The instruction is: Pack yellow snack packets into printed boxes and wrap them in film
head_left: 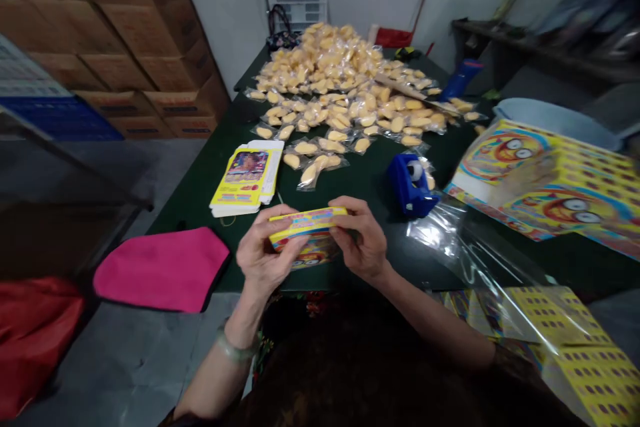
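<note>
Both hands grip a small yellow printed carton [306, 221] over the near edge of the dark green table [360, 180]. My left hand [263, 257] holds its left end, fingers wrapped round it. My right hand [363, 240] pinches the right end, thumb on top. A stack of flat yellow cartons [246, 179] lies just beyond the left hand. A big heap of yellow pieces in clear packets [340, 80] covers the far half of the table.
A blue tape dispenser [411, 185] stands right of the hands. Large yellow printed boxes [555, 183] and clear film [480, 260] fill the right side. A pink cloth [163, 268] hangs at the table's left corner. Brown cardboard boxes [125, 33] are stacked at the left.
</note>
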`<state>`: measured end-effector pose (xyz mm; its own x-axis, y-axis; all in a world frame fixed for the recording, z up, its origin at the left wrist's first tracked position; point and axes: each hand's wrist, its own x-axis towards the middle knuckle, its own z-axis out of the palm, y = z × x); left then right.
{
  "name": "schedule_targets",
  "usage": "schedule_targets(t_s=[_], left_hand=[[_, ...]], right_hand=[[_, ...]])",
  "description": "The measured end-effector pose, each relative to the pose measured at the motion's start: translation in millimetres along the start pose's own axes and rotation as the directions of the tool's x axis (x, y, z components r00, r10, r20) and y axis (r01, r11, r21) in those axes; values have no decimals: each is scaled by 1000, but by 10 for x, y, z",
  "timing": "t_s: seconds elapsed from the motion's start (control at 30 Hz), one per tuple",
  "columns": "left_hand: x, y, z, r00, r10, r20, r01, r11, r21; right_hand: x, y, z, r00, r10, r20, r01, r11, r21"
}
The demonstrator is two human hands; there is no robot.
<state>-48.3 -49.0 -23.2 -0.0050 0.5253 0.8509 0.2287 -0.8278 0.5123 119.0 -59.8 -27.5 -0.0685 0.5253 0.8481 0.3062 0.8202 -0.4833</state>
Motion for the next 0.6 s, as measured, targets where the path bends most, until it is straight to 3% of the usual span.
schedule_targets(t_s=[0.07,0.1,0.17,0.23,0.3,0.37,0.43,0.6], left_hand=[[18,-6,51,997,1,-76,2,999,49],[24,-11,78,991,22,-132,-11,997,81],[28,-22,135,976,73,-205,-45,990,137],[21,-38,187,975,101,-198,-67,983,173],[11,-58,224,981,103,-164,-71,978,194],[4,-78,242,982,105,-154,-72,976,208],[1,-92,243,982,110,-156,-76,975,210],[-2,-103,232,982,118,-150,-89,978,188]], right_hand=[[20,45,-155,997,64,52,-59,995,-84],[28,82,-274,991,130,22,-126,981,-148],[44,188,-587,941,284,-184,-326,906,-268],[68,331,-951,803,408,-435,-559,767,-314],[103,491,-1283,653,532,-539,-737,611,-289],[144,632,-1514,548,666,-507,-834,485,-264],[192,728,-1624,473,774,-421,-881,405,-245],[334,793,-1604,285,900,-329,-956,243,-163]])
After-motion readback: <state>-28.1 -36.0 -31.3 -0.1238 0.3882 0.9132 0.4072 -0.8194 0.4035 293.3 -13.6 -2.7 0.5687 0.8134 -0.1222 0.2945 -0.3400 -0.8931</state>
